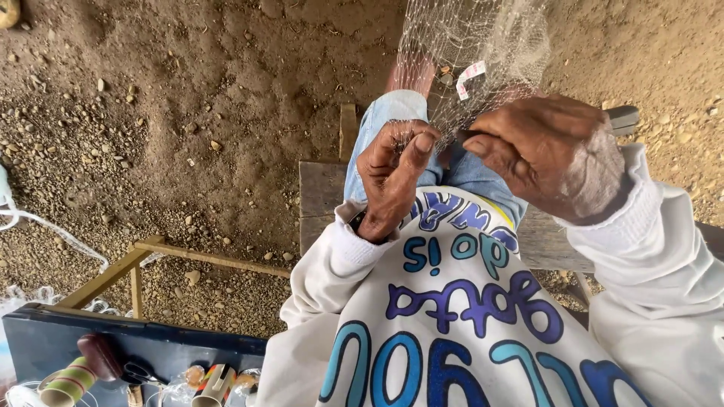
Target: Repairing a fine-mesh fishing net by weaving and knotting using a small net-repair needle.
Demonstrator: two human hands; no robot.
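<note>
the person sits on a wooden bench (320,196) over bare dirt ground (188,98) strewn with small stones, looking down at both hands raised over the lap. a fine, pale fishing net (475,53) hangs down from the top of the view and gathers between the two hands, in front of the knees in blue jeans (392,113). the left hand (392,177) is curled, thumb pressed toward the bent fingers, pinching a bit of the net's mesh at its fingertips. the right hand (554,154) is also closed, fingers folded over, gripping the net just beside the left hand; a small dark thing shows at its fingertips, too hidden to make out. the two hands are near each other, almost touching, with the net stretched up and away from them. a small white and pink tag (469,78) clings to the net above the hands. both arms wear white long sleeves, and the white shirt (452,316) has large blue and purple letters across it. at the lower left stands a dark blue box (45,339) with spools of thread (68,380), scissors (139,371) and other small bits lying in it, well apart from the hands. a wooden frame (143,252) stands just behind the box.
</note>
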